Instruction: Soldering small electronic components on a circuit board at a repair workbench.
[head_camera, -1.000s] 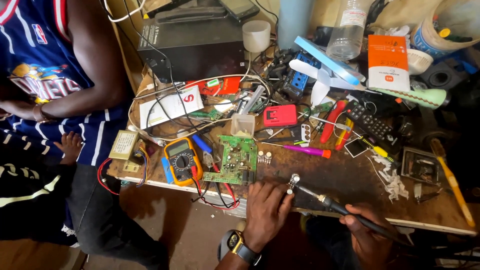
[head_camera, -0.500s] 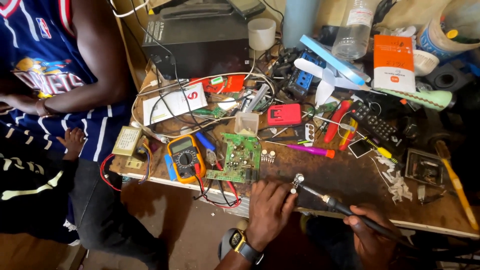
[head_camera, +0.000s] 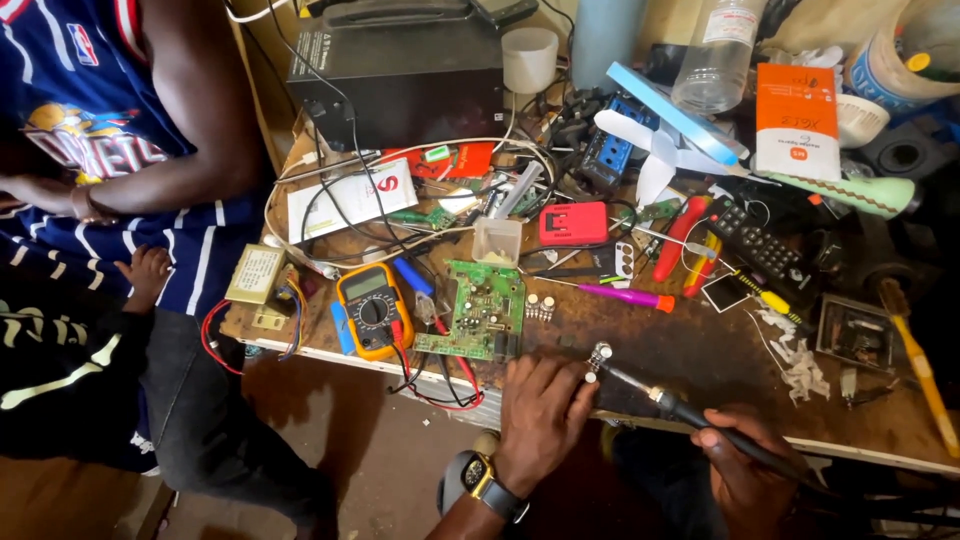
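Fingers of my left hand pinch a small metal part; my right hand grips the soldering iron.
Its tip touches the part at the bench's near edge, right of the green board.

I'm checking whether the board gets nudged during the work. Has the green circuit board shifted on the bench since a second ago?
No. The circuit board lies right of the multimeter, below the small plastic cup, as before.
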